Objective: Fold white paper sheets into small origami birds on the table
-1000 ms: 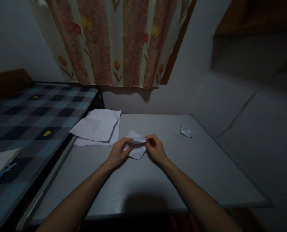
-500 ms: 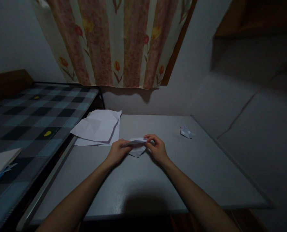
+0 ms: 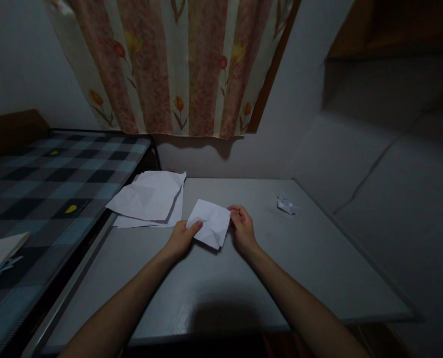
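A small square of folded white paper (image 3: 211, 221), marked with creases, is held between my two hands above the table. My left hand (image 3: 182, 237) grips its left side, with the thumb lying on top and the other fingers hidden underneath. At the right corner, my right hand (image 3: 242, 228) has its fingertips pinched at the paper's edge. A shadow falls under the paper's lower corner.
Loose white sheets (image 3: 150, 196) lie at the back left of the grey table (image 3: 266, 283). A small folded paper piece (image 3: 286, 204) stands at the back right. Left of the table is a checked mattress (image 3: 68, 184) with a cloth-like bundle (image 3: 3, 253). A curtain (image 3: 180, 69) hangs behind.
The paper was folded up and seen nearly edge-on between both hands; now it lies opened into a flat square facing me. The left thumb has come onto its top face.
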`<state>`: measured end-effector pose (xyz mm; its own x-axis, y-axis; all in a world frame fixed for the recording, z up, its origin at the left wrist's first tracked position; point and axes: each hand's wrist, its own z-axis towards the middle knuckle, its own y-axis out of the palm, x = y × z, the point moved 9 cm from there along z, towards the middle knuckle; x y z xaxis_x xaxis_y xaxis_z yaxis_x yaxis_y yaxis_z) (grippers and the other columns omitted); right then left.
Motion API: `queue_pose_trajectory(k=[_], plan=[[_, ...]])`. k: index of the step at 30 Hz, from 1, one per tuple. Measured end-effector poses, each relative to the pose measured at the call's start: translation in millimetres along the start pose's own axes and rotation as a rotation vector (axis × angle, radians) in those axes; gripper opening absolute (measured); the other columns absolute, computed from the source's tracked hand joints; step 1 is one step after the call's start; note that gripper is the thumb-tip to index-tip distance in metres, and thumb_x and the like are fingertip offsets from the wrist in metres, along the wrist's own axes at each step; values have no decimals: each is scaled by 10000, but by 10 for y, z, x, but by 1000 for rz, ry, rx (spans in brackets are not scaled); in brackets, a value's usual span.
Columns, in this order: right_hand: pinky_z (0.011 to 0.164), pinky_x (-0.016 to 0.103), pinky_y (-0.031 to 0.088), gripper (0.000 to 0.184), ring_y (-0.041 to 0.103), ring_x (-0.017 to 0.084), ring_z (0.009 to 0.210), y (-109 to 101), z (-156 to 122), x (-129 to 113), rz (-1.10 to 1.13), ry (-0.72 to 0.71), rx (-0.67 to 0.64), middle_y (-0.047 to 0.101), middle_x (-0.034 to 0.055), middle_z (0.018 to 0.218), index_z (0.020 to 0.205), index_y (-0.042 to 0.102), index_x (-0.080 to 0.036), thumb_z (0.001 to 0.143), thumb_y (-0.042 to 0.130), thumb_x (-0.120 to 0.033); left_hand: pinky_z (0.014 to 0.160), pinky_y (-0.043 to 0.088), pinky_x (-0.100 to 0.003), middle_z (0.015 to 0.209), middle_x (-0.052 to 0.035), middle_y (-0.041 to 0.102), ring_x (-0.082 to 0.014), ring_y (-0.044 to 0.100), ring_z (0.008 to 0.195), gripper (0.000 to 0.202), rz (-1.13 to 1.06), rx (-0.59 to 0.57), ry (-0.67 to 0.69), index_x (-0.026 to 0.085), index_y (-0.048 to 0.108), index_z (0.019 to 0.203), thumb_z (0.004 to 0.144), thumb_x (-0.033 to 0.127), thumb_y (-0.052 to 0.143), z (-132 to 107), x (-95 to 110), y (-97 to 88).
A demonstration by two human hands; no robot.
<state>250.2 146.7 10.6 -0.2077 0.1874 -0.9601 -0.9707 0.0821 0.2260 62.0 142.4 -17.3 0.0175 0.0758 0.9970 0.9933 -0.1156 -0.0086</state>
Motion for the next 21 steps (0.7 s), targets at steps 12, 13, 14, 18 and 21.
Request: queue_pose_trajectory(k=[12, 13, 14, 18, 21], plan=[[770, 368, 542, 366, 659, 236, 885, 365, -133, 171, 29, 120, -238, 718, 66, 958, 961, 651, -199, 616, 752, -267, 815, 485, -381, 975, -122, 697, -256, 628, 895, 538, 180, -16, 172, 110, 643, 1031, 809, 583, 517, -21, 139, 24], [786, 378, 537, 329, 659, 236, 879, 357, -127, 184, -5, 117, -230, 722, 62, 941, 922, 662, -197, 611, 753, -254, 866, 469, -394, 1076, -128, 664, -259, 610, 970, 551, 246, -3, 252, 120, 582, 1156, 819, 552, 524, -50, 202, 28], [796, 385, 533, 303, 660, 233, 867, 342, -118, 196, -28, 114, -218, 725, 57, 927, 900, 667, -196, 612, 749, -245, 917, 444, -410, 1183, -143, 611, -268, 578, 1055, 619, 321, 23, 341, 130, 495, 1271, 807, 536, 552, -88, 277, 28], [817, 381, 521, 269, 659, 219, 851, 202, -62, 202, -48, 75, -105, 724, 47, 915, 909, 668, -188, 651, 706, -252, 1045, 311, -495, 1433, -198, 351, -362, 362, 1294, 1013, 687, 114, 701, 165, 332, 1405, 589, 605, 740, -302, 563, 118], [816, 372, 513, 257, 652, 219, 856, 138, -44, 205, -70, 57, -58, 720, 48, 910, 917, 665, -181, 670, 675, -248, 1021, 309, -492, 1366, -182, 428, -367, 401, 1238, 838, 884, 112, 904, 194, 471, 1313, 612, 559, 748, -436, 669, 259]])
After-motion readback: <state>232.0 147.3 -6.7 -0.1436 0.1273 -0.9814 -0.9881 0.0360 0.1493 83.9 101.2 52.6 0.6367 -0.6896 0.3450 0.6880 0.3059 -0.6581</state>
